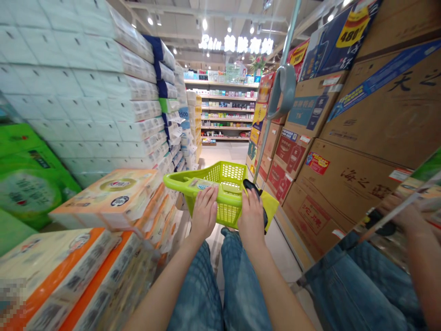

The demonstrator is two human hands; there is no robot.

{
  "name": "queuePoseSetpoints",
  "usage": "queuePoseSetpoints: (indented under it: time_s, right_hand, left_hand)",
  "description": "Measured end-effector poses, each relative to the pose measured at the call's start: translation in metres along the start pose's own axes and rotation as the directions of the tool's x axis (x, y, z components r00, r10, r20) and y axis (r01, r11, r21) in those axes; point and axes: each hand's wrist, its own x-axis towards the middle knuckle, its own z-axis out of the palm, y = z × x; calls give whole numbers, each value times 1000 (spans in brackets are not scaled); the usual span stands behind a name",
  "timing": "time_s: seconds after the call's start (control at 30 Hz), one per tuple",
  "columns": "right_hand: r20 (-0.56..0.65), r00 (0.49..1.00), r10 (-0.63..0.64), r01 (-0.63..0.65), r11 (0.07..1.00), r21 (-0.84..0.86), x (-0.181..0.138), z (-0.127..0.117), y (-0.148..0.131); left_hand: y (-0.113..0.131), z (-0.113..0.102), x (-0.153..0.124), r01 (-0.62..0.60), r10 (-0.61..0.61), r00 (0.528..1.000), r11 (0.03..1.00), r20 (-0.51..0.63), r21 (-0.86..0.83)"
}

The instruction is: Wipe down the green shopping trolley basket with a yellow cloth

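Note:
A lime-green shopping cart (225,177) with a mesh basket stands in front of me in a store aisle. My left hand (204,212) lies over the near handle bar, fingers curled round it. My right hand (251,216) grips the same bar a little to the right, beside a black part of the handle (251,185). My legs in blue jeans show below the cart.
White tissue packs (86,82) are stacked high on the left, with orange-and-white packs (106,197) lower down. Brown cardboard boxes (344,138) line the right. A mirrored panel (389,239) at lower right reflects my arm. Shelves (225,110) close the aisle's far end.

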Motion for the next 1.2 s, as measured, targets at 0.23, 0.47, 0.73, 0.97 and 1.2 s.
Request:
queuePoseSetpoints:
  time_s: [0.23, 0.47, 0.73, 0.97, 1.2]
  right_hand:
    - [212, 952, -220, 219, 975, 29, 0, -3, -33]
    - [193, 977, -87, -4, 903, 430, 24, -23, 69]
    - [112, 987, -111, 13, 764, 645, 31, -2, 85]
    - [77, 989, -130, 54, 779, 624, 48, 36, 74]
    - [68, 993, -101, 57, 879, 473, 68, 81, 54]
  left_hand:
    - [-2, -5, 1, -29, 28, 999, 999, 31, 15]
    - [1, -4, 1, -6, 6, 1000, 1000, 25, -12]
    - [-5, 6, 6, 13, -16, 997, 999, -75, -40]
    - [-44, 14, 33, 89, -97, 991, 992, -93, -88]
    - [-97, 19, 74, 211, -212, 977, 964, 10, -162]
